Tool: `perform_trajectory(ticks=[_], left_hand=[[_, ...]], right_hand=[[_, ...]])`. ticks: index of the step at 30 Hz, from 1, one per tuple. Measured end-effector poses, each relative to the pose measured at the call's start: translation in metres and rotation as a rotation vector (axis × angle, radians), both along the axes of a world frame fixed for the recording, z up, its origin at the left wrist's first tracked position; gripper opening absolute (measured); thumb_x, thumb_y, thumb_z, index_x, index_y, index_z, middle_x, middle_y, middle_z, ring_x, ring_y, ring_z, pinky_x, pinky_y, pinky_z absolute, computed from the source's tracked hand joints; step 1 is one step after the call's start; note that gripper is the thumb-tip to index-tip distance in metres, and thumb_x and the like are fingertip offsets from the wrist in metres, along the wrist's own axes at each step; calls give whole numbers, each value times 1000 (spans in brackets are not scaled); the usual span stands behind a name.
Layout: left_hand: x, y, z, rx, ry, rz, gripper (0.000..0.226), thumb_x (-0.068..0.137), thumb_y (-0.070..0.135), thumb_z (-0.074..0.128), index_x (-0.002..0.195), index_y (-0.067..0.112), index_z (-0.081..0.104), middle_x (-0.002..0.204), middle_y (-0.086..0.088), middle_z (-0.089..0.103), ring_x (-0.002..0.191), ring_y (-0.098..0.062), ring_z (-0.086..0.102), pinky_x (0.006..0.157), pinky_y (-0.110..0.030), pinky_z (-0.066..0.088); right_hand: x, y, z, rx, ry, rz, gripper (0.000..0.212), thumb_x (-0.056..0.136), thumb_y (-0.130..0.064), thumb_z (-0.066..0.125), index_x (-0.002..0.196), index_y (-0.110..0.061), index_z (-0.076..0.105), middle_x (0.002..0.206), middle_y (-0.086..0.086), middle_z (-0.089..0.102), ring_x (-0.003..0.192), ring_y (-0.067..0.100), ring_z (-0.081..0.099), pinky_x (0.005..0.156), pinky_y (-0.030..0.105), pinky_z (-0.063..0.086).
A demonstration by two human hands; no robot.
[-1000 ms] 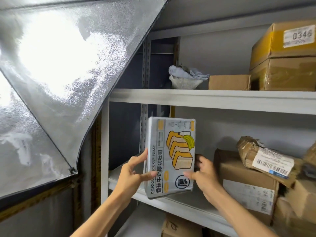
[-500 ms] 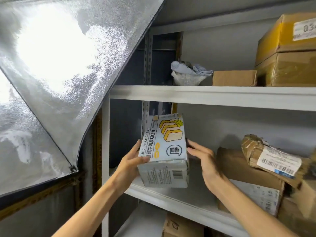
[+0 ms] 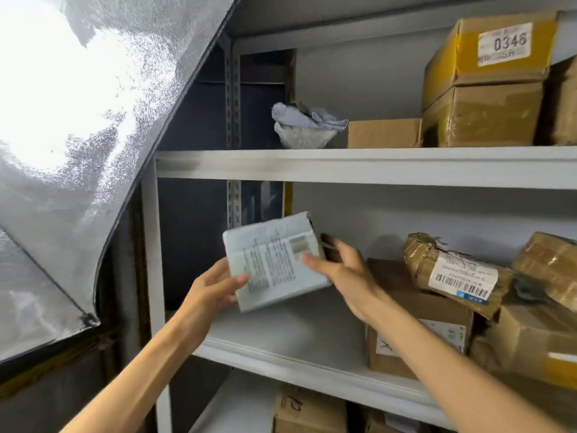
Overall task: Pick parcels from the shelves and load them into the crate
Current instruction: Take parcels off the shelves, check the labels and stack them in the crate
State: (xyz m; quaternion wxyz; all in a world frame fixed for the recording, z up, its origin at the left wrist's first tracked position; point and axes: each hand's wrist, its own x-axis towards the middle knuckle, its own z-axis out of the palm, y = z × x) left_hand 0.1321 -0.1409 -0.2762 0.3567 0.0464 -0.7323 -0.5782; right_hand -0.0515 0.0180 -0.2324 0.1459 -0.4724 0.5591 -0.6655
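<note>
Our left hand (image 3: 215, 289) and right hand (image 3: 342, 271) pinched the white box (image 3: 274, 260) by its side edges over bare shelf (image 3: 281, 335); its print blurred, a carton (image 3: 487, 54) read 0346.

1. Hard white glare burns out the foil sheet (image 3: 62, 89) at upper left; its texture is lost there.
2. The shelves (image 3: 359, 167) are lit softly and evenly, and the gap behind the left post is dim.
3. The parcel (image 3: 274, 264), left hand (image 3: 215, 289) and right hand (image 3: 343, 270) are motion-blurred, so the parcel's print is unreadable.
4. The far label (image 3: 504, 43) reads sharply.
5. Shelf lines bow towards the edges.
</note>
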Motion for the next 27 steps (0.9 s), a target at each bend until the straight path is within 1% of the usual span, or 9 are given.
perform_trajectory(ticks=[4,8,10,12,14,17,19,23,27], left_hand=[[-1,8,26,20,-43,173,53,79,62,54,113,24,68,105,2,74,99,-12,70,85,-28,48],[0,4,37,56,-87,204,64,73,71,52,110,22,69,103,3,75,95,-6,70,86,-25,46],[4,-3,34,81,-68,101,45,83,48,62,116,18,67,113,-1,72,104,-12,68,93,-29,49],[5,-9,30,30,-39,12,43,84,13,68,127,18,61,121,-4,69,111,-18,66,95,-34,52],[0,-11,29,-60,-23,-35,64,77,-7,67,133,21,57,125,-3,67,114,-19,64,92,-36,55],[-9,-15,25,-51,-13,-15,71,66,-16,72,128,15,56,121,-3,69,111,-22,66,80,-33,58],[-14,-19,20,-54,-35,6,61,66,-8,76,119,10,54,115,-4,71,106,-23,68,78,-33,58],[-28,-22,12,-17,-53,93,62,72,52,77,112,10,54,104,-2,74,96,-19,71,80,-31,55],[-45,-31,2,-7,-64,191,53,74,52,69,107,12,59,94,5,75,84,-12,72,63,-15,53]], right_hand=[[3,-1,33,35,53,22,32,86,-37,67,107,-14,71,98,-3,76,82,4,70,61,9,49],[7,-2,44,137,148,-69,31,89,-41,62,101,-14,70,88,-5,76,86,13,69,72,22,42],[3,-1,40,136,89,-30,29,84,-18,68,112,-12,63,95,1,75,92,20,69,73,26,49],[3,-1,29,158,36,29,58,76,0,70,127,-19,52,108,4,71,100,21,67,81,34,55],[5,-7,12,133,-25,38,65,74,-3,75,130,-24,49,114,1,69,106,20,65,90,41,53],[2,-17,-8,39,-121,-84,44,80,-27,77,117,-24,53,114,2,68,109,24,63,87,44,51],[-2,-22,-17,30,-129,-138,33,83,-35,73,105,-21,53,111,10,68,108,34,62,91,52,49],[-6,-35,-33,20,-138,-161,33,84,-29,73,107,-20,51,114,11,66,105,35,62,94,56,49],[-9,-52,-54,7,-182,-190,42,84,-22,73,117,-23,47,112,4,66,94,23,68,77,37,57]])
